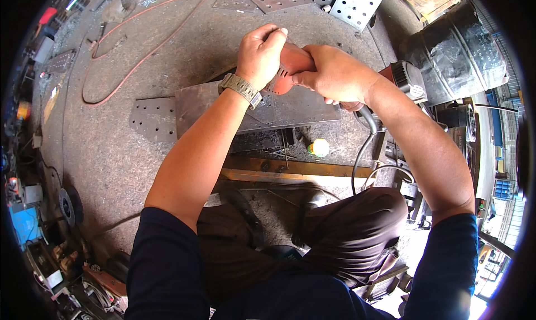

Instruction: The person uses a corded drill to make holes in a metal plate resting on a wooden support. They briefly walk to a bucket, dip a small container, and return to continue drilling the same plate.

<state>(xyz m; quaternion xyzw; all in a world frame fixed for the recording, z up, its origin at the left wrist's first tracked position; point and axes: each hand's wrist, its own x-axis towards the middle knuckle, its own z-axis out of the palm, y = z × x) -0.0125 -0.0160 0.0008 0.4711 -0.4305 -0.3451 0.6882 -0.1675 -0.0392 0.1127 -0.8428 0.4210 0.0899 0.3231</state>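
Note:
Both hands clasp a red power tool over a dark steel plate. My left hand, with a grey watch at the wrist, wraps the tool's front end. My right hand grips its body behind, and the black rear housing sticks out to the right. A black cord drops from the tool. The working end is hidden under my hands. The plate rests on a raised support above a rusty steel bar.
A drilled plate lies left on the concrete floor. More perforated plates lie at the top. An orange hose loops at upper left. A black drum stands right. A yellow-green ball sits below the plate. Clutter lines the left edge.

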